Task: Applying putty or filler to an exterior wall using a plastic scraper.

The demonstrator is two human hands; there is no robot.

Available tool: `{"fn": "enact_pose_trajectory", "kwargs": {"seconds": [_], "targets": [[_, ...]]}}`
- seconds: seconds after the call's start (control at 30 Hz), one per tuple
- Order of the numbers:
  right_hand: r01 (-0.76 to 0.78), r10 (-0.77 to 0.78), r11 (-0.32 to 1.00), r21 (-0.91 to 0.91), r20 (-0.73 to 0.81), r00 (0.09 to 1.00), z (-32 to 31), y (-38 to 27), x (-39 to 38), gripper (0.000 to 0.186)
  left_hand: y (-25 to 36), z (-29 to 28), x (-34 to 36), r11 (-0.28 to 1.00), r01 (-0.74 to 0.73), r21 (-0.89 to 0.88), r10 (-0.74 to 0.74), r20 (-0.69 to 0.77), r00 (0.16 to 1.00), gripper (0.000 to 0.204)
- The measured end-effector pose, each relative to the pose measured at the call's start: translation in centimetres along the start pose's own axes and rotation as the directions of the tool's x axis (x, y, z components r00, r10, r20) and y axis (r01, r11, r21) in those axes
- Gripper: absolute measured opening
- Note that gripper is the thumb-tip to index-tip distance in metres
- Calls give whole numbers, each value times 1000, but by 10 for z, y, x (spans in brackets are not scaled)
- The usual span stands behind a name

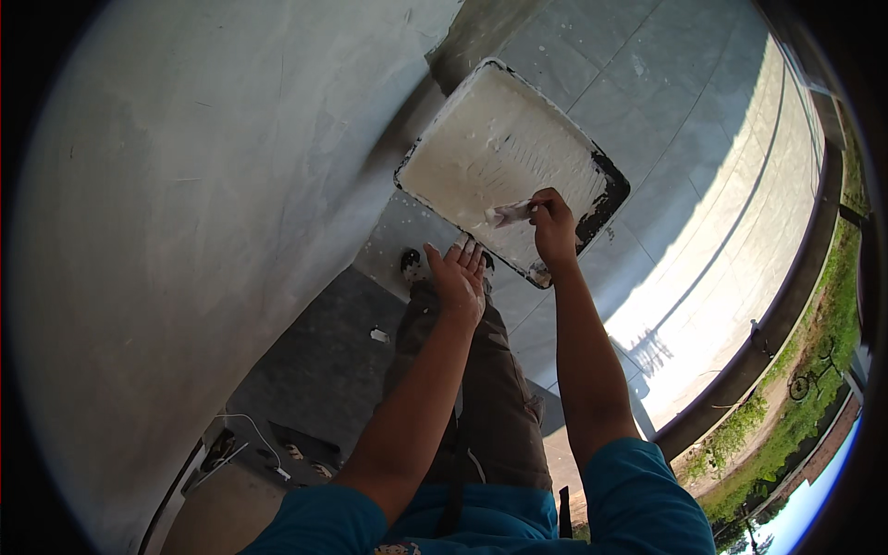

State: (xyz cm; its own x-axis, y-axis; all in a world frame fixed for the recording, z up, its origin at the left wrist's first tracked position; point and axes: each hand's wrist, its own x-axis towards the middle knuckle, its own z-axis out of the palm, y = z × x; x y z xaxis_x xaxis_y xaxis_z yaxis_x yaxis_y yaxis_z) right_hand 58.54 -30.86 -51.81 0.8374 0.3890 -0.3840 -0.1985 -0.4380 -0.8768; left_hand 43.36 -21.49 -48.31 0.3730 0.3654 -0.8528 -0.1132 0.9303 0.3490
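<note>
A large black-rimmed paint tray (546,153), coated with thick white paint, lies in front of me on the tiles. My right hand (553,231) is closed around a short paint-smeared paintbrush (509,215), held over the tray's near side with its white end toward the left. Its bristles are too coated to make out clearly. Just short of the tray's near edge, my left hand (460,280) is open with the palm turned up and white smears on the fingers. Nothing lies in it. My shoes, partly hidden behind this hand, are spotted with white.
A pale plastered wall (213,185) rises close on my left. Grey tiles (647,102) reach right to a sunlit strip and a dark railing (777,277), with grass beyond. A white scrap (379,335) lies on the darker floor, near a white cable (254,425).
</note>
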Motion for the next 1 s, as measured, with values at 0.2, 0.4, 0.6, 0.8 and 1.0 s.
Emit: {"fn": "enact_pose_trajectory", "kwargs": {"seconds": [0.2,0.4,0.6,0.8,1.0], "targets": [[-40,38,998,-58,-40,999,2,9,-1,16,-1,1,1,1000,-7,-28,6,-34,999,106],[38,-41,996,-78,-39,998,2,13,-3,12,0,0,1,1000,-2,-28,1,-23,1000,106],[55,-62,992,-113,-61,996,1,15,-1,12,-1,1,1,1000,-3,-29,3,-16,1000,106],[1,-3,999,-52,-40,999,2,12,0,12,1,-1,2,1000,7,-24,-8,-13,1000,105],[39,-50,991,-130,-85,995,8,-7,-8,11,0,0,1,999,8,-37,-9,-28,1000,106]]}}
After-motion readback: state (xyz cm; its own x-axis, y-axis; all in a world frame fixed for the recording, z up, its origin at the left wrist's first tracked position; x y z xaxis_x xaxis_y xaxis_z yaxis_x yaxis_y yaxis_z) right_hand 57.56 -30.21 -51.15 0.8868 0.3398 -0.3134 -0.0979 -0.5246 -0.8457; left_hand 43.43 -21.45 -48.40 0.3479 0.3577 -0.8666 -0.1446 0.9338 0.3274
